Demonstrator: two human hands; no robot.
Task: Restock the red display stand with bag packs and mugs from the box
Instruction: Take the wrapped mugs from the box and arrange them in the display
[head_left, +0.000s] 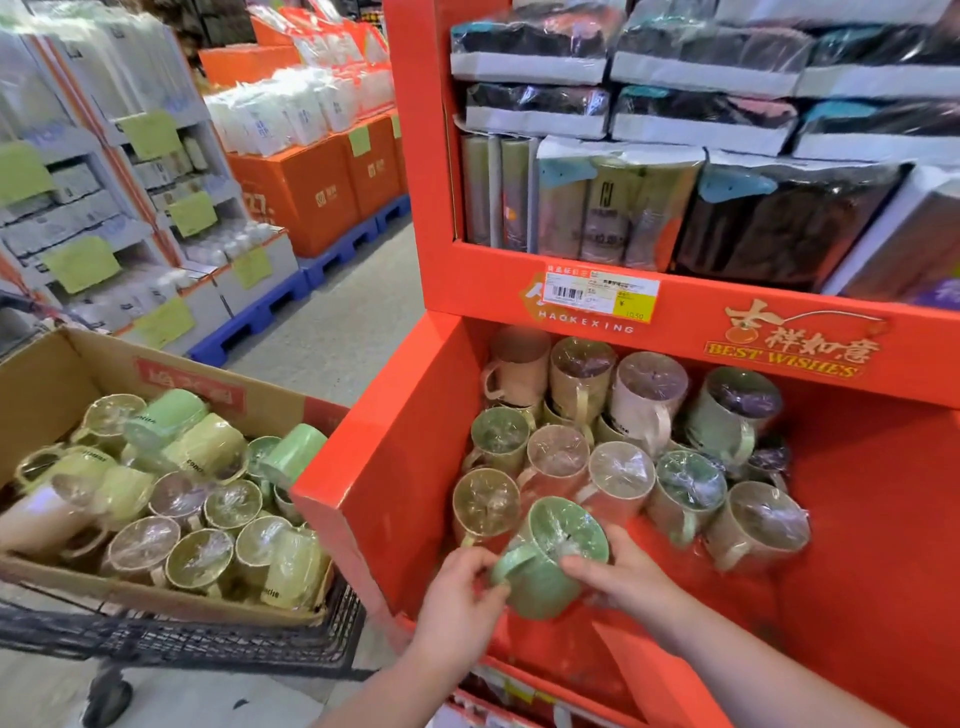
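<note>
Shop aisle: the red stand holds wrapped mugs in its lower bin, bag packs on the shelf above. Both hands, left and right, grip a green mug at the bin's front. Left, the box of mugs sits in a cart.

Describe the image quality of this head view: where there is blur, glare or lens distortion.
Head view: wide-angle bending tilts the red display stand and the aisle shelves outward; the bag packs top right are smeared by motion blur; plastic wrap over the mugs throws white glare; the green mug, held by the left hand and right hand, is fairly sharp; lighting is even, with few shadows.
</note>
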